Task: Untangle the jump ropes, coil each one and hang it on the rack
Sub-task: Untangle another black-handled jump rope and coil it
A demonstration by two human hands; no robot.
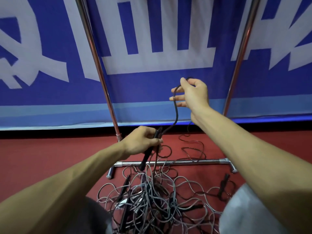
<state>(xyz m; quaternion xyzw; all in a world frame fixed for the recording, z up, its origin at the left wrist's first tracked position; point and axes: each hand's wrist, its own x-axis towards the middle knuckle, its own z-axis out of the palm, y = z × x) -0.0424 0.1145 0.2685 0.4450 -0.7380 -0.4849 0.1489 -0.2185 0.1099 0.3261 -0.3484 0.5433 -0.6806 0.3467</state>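
My left hand point(141, 141) grips a black jump-rope handle point(147, 156), which points down toward the floor. From it a black rope point(175, 114) rises to my right hand point(192, 93), held higher and further right. There the rope bends over the thumb and forefinger while the other fingers are spread. A tangled pile of grey and black ropes point(157, 195) with several black handles lies on the red floor below my hands. The chrome rack point(170, 162) stands behind the pile, its base bar on the floor and its two posts rising upward.
A blue banner point(152, 88) with large white characters hangs right behind the rack. A separate black handle point(222, 184) lies at the right of the pile. My knees point(244, 210) show at the bottom edge. Red floor stretches out to the left.
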